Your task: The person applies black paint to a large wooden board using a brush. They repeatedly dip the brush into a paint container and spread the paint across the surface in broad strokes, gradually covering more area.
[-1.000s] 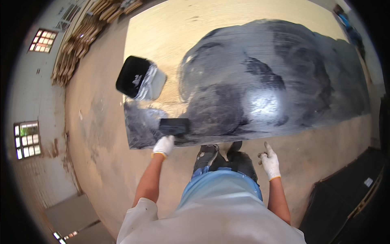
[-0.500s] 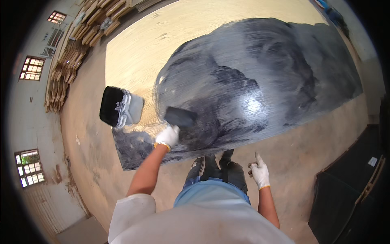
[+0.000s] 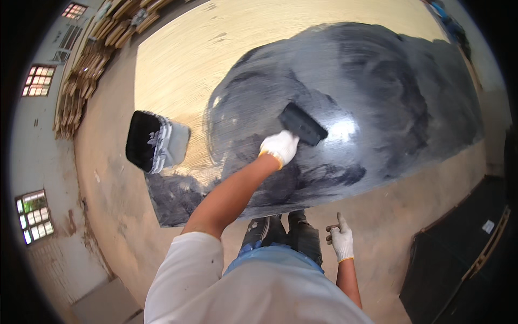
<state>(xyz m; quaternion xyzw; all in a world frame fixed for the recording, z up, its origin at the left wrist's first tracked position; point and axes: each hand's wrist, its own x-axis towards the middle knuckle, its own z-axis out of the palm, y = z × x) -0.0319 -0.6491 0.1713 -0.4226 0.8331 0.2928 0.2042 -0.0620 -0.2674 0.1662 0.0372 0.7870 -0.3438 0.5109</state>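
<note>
My left hand (image 3: 279, 148), in a white knit glove with a yellow cuff, grips a wide black brush (image 3: 303, 124). The brush lies against dark grey wet coating (image 3: 372, 108), which covers much of a large pale wooden board (image 3: 172, 73). My left fingers wrap round its handle, which the glove mostly hides. On the board's left side stands a square white bucket (image 3: 175, 141) with a black inside and smeared rim. My right hand (image 3: 341, 241), gloved with dark-stained fingers, hangs beyond the board's near edge. It holds nothing; its index finger is stretched out and the others are partly bent.
Stacked planks (image 3: 81, 89) line the wall at far left, below and beside barred windows (image 3: 35, 217). A black sheet-like stack (image 3: 453, 254) stands at the right. Part of another person in blue (image 3: 450, 24) shows at the board's far right corner.
My left hand has swept the brush rightward and away from me, from beside the bucket to mid-board, and the brush has turned. My right hand has barely moved.
</note>
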